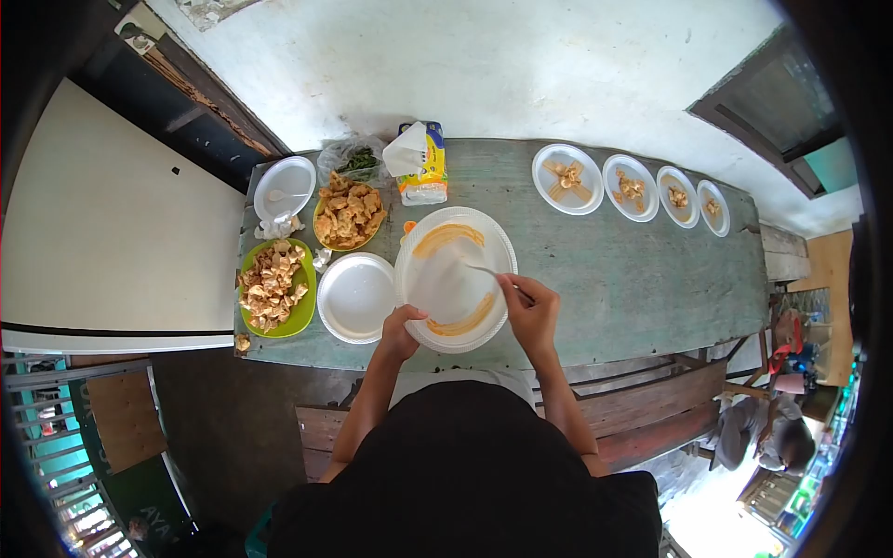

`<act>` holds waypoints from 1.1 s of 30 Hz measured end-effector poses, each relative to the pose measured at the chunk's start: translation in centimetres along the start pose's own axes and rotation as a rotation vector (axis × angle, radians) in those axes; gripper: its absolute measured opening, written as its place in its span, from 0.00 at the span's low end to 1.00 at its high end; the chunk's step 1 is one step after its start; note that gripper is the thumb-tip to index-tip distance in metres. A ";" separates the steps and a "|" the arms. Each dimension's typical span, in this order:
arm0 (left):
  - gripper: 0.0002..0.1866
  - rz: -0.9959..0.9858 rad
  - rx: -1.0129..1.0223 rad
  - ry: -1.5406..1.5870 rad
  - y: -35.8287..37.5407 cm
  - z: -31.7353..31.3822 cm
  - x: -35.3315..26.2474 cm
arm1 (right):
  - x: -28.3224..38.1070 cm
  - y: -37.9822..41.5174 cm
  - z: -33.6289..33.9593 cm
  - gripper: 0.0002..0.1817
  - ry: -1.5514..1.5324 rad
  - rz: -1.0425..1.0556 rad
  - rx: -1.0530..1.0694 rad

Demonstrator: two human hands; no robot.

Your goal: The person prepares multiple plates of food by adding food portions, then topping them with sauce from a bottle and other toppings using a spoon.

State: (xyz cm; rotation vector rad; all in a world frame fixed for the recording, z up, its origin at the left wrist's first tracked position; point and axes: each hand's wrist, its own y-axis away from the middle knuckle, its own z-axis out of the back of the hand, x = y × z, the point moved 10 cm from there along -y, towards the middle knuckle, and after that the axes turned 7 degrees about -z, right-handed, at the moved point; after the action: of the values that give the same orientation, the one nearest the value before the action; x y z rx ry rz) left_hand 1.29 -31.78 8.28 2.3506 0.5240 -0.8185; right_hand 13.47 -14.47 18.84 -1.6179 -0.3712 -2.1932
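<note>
My left hand grips the near-left rim of a white disposable plate, thumb on top. Two orange-brown sauce streaks mark the plate, one along its far side and one along its near side. In my right hand is a spoon, its bowl over the middle of the plate and blurred. Just left of the plate sits a white bowl-like dish. Beside that dish, a green plate carries a pile of light brown fried pieces.
Browner fried pieces fill another dish behind, near a bag of green leaves and a yellow tissue pack. A white bowl holds a spoon. Several plates with sauce and food, one a white plate, line the table's back right.
</note>
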 end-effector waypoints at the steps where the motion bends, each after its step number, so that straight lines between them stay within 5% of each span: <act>1: 0.37 0.004 0.002 -0.002 0.0 0.0 0.1 | 1.3 0.2 -0.9 0.06 0.017 0.049 0.065; 5: 0.35 0.029 0.062 -0.060 -0.3 0.0 0.8 | 3.7 0.6 -3.1 0.06 0.245 0.176 0.208; 9: 0.35 -0.020 0.107 0.024 -0.8 0.8 1.0 | 3.2 0.1 -2.9 0.06 0.213 0.230 0.102; 11: 0.36 -0.026 0.083 0.026 -0.8 1.1 1.0 | 0.7 -0.8 -1.2 0.07 0.134 0.175 -0.081; 15: 0.35 -0.078 0.072 -0.094 -0.2 0.7 0.0 | -4.5 -1.1 -0.7 0.10 0.069 -0.212 0.047; 19: 0.34 -0.070 0.069 -0.039 -0.2 0.5 0.2 | -5.2 -0.3 -0.7 0.10 -0.076 -0.281 0.026; 22: 0.33 -0.045 0.092 -0.040 -0.2 0.0 0.4 | -4.0 0.2 -1.4 0.09 -0.209 -0.167 -0.031; 28: 0.32 -0.062 0.141 -0.061 -0.6 -0.6 0.8 | 1.7 1.7 -4.4 0.06 -0.009 0.143 0.120; 33: 0.34 -0.007 0.142 0.052 -0.6 0.5 1.9 | -0.8 0.5 -4.2 0.08 -0.006 0.035 0.060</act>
State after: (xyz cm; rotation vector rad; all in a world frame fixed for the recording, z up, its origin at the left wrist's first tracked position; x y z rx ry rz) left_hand 2.15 -31.33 6.44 2.5066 0.5108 -0.8236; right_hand 10.40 -16.62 16.80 -1.5875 -0.4033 -2.1321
